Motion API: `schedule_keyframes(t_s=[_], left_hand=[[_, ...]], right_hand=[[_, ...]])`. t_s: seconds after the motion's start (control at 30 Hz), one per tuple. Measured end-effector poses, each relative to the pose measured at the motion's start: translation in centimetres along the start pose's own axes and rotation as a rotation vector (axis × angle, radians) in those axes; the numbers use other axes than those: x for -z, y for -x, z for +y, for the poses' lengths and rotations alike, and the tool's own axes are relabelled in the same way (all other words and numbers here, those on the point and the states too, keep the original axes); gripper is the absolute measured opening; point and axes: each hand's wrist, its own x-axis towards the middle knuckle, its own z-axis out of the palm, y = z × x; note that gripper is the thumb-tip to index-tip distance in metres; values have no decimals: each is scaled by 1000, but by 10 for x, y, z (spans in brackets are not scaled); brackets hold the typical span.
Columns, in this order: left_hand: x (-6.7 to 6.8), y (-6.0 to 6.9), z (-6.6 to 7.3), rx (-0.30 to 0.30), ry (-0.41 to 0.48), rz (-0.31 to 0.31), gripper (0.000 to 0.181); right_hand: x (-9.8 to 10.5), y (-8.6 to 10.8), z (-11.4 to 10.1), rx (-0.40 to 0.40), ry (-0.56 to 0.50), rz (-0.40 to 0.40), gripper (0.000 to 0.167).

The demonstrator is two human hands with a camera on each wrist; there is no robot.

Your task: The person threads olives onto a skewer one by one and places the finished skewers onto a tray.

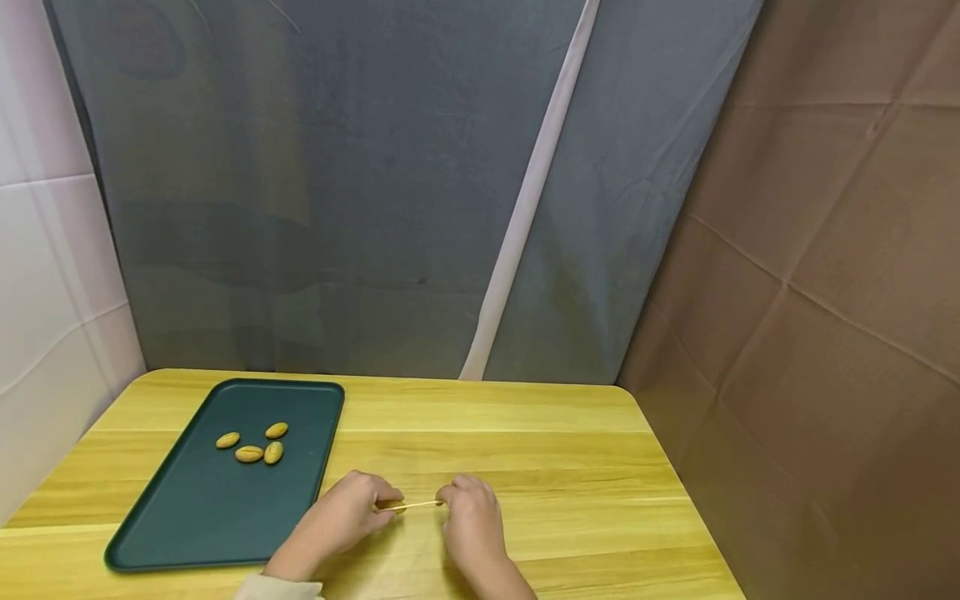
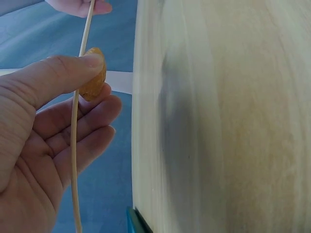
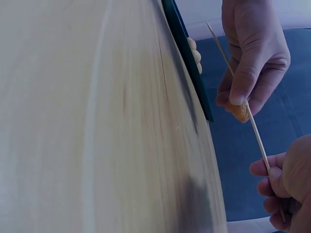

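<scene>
My left hand point(image 1: 345, 512) pinches an oval, tan, ridged nut point(image 2: 95, 86) between thumb and fingers, above the table just right of the tray. A thin wooden skewer point(image 2: 74, 150) runs under the left thumb and against the nut. Whether it pierces the nut, I cannot tell. My right hand point(image 3: 294, 179) grips the skewer toward its other end, thumb against curled fingers. The pointed tip sticks out past the left hand in the right wrist view. Several similar nuts point(image 1: 249, 454) lie on the dark green tray point(image 1: 217, 517) at the left.
A wood-grain table point(image 1: 585, 492) stretches under both hands. Behind it hangs a grey curtain point(image 1: 360, 208) with a pale strip point(image 1: 525, 200). Brown cloth point(image 1: 840, 317) hangs on the right, white cloth point(image 1: 52, 275) on the left.
</scene>
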Motion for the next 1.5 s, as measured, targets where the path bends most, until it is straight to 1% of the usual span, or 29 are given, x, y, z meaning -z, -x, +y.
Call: schedule_keyframes(t_s=[0.23,0.43,0.6,0.8,0.87,0.93,1.03,1.1,1.2,1.3,1.43,1.5], left_hand=[[-1,-1,1,3,18,-7,16],[-1,-3,1,-18,28,-6,15],[-2,-3,1,-11,17,-8,14],[-1,-4,2,-24,7,-4,14],[-1,-4,1,-25,13,-6,14],[-2,-3,0,-13,27,-8,14],[-2,-1,-2,-2,52,-9,15],[-3,0,-4,-7,58,-5,16],[-4,0,-6,-22,60,-1,16],[-3,0,-7,-13,55,10,16],[-2,2,-8,16,51,31,16],[-2,3,-8,5,50,41,16]], right_hand=[[1,-1,-3,-3,0,-24,45],[3,-2,-6,-7,6,-47,44],[1,-2,-7,-12,16,-53,43],[1,-3,-9,-23,16,-64,41],[1,-3,-10,-26,8,-72,41],[1,-3,-10,-27,-8,-85,41],[3,-3,-8,-21,-43,-122,38],[4,-3,-6,-19,-69,-148,36],[6,-1,-1,-21,-100,-169,28],[8,0,4,-26,-118,-154,19],[7,1,11,-14,-127,-92,12],[7,1,13,-10,-136,-63,11]])
